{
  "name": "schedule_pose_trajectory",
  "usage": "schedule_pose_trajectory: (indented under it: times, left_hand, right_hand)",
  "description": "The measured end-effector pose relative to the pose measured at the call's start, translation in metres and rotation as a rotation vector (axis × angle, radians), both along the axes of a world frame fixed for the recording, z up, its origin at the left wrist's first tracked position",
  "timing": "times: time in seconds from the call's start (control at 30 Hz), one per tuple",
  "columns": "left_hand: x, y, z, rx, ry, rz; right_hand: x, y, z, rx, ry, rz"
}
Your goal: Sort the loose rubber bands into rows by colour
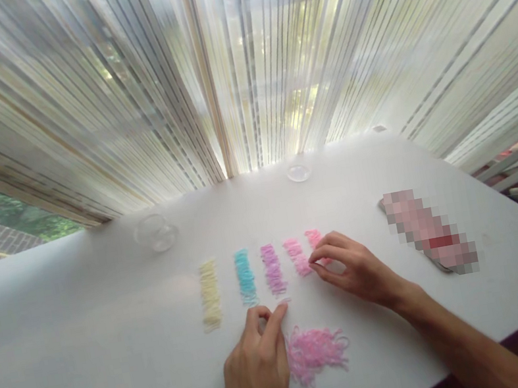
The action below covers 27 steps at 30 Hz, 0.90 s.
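The right hand reaches over the tabletop with its thumb and forefinger tips drawn close together at the near end of a pink row; whether they pinch a band cannot be told. Behind its fingers, another pink row is partly hidden. The left hand is nearer the body, its fingers curled and its thumb and forefinger bent toward each other; a loose band lies right by the fingertips, and I cannot tell whether they grip it. Just to the right of this hand is a tangled pink pile. Leftward from the pink rows run a purple row, a blue row and a longer yellow row, all of bands laid crosswise and set apart from one another. Clear dishes stand beyond the yellow row, and a clear lid lies near the far edge, by the curtain. A blurred-out pink object lies well to the right.
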<state>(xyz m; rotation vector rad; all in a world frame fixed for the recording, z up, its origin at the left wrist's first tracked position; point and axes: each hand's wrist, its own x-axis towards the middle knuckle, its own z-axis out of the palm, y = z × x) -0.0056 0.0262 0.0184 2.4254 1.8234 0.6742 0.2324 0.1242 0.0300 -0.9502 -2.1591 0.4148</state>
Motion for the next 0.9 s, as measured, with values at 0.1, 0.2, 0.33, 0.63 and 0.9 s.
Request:
schedule_pose_trajectory:
  times: [0.1, 0.2, 0.33, 0.63, 0.9]
  left_hand:
    - [0.004, 0.003, 0.000, 0.004, 0.044, 0.013]
    - [0.004, 0.002, -0.003, 0.011, 0.068, 0.025]
    - [-0.003, -0.001, -0.009, 0.007, 0.073, 0.011]
    - [-0.006, -0.001, -0.006, 0.026, -0.047, -0.026]
    - [-0.019, -0.014, -0.005, -0.068, -0.246, -0.132]
  right_hand:
    - [0.002, -0.001, -0.002, -0.001, 0.017, 0.000]
    - [0.003, -0.002, -0.005, -0.005, 0.026, -0.016]
    - [0.003, -0.001, -0.009, -0.004, 0.032, -0.018]
    - [0.001, 0.001, -0.013, 0.012, -0.020, -0.031]
    - [0.013, -0.011, 0.011, 0.010, -0.020, -0.113]
